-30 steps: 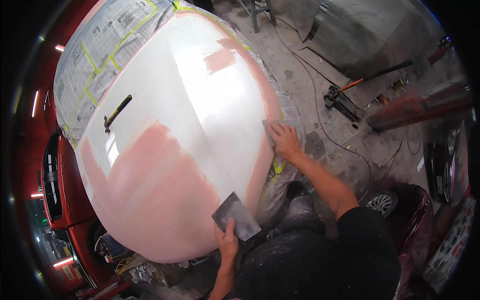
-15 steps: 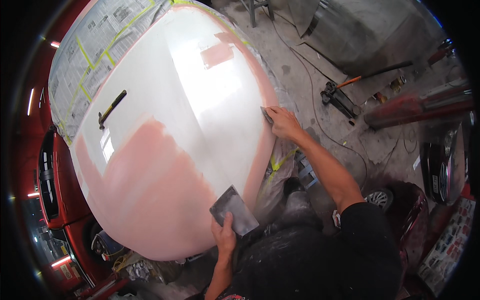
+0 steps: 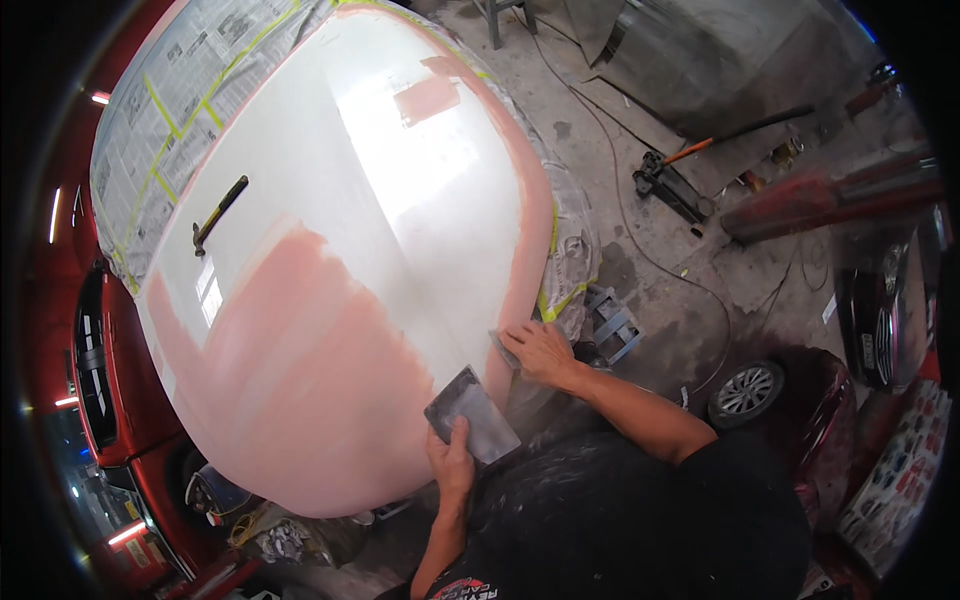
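A white car bonnet (image 3: 290, 150) with broad pink filler patches (image 3: 310, 335) stretches out before me. My left hand (image 3: 452, 460) is closed on a flat grey square plate (image 3: 478, 415), thumb on top, at the bonnet's near edge. My right hand (image 3: 542, 352) presses a small grey spreader (image 3: 504, 349) against the pink strip along the bonnet's right edge. The fingers cover most of that spreader. A hammer (image 3: 220, 215) with a dark handle lies on the white paint at the left.
Taped newspaper (image 3: 190, 100) covers the area beyond the bonnet. On the right floor stand a trolley jack (image 3: 670, 190) with an orange-and-black handle and a grey metal frame (image 3: 613, 325). A cable (image 3: 650, 262) trails there. A red vehicle (image 3: 115, 370) is at the left, a wheel (image 3: 745, 392) at the right.
My right hand has slid the spreader toward me along the bonnet's right edge, closer to the plate. My left hand stays nearly in place. The view has shifted slightly.
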Tool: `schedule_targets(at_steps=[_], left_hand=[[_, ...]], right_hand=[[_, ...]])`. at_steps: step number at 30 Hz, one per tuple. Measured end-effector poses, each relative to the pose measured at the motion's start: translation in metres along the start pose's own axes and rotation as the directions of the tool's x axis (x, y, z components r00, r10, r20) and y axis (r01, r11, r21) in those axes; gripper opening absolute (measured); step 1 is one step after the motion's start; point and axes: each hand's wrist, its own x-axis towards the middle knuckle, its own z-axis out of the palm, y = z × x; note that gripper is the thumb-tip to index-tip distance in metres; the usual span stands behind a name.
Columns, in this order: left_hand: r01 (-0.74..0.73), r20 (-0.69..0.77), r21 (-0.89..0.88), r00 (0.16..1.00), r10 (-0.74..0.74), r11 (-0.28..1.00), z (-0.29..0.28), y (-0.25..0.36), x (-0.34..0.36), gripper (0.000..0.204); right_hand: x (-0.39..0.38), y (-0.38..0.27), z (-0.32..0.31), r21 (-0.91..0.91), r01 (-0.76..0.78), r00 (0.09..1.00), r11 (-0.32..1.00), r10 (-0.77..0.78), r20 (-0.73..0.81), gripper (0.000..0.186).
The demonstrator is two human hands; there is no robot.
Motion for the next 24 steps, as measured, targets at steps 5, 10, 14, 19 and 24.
schedule_targets(at_steps=[5,10,14,19,24], left_hand=[[-0.033,-0.049,-0.007,0.998,0.032,0.999,0.001,0.001,-0.006,0.030],[-0.044,-0.052,0.009,0.998,0.045,0.999,-0.007,-0.007,-0.006,0.032],[-0.056,-0.047,0.038,0.997,0.057,0.998,0.004,0.013,-0.004,0.032],[-0.039,-0.029,-0.019,0.999,0.038,0.999,-0.009,-0.006,-0.001,0.032],[-0.067,-0.017,-0.022,0.998,0.067,0.998,-0.004,0.001,0.004,0.030]], right_hand=[[0.031,0.048,-0.056,-0.012,-0.161,0.963,0.987,0.155,-0.223,0.069],[0.102,0.107,-0.117,-0.135,-0.263,0.931,0.955,0.215,-0.295,0.067],[0.105,0.110,-0.111,-0.070,-0.325,0.937,0.943,0.311,-0.160,0.065],[0.068,0.071,-0.076,-0.032,-0.257,0.966,0.966,0.256,-0.039,0.063],[0.040,0.036,-0.053,-0.074,-0.220,0.975,0.973,0.221,-0.006,0.063]])
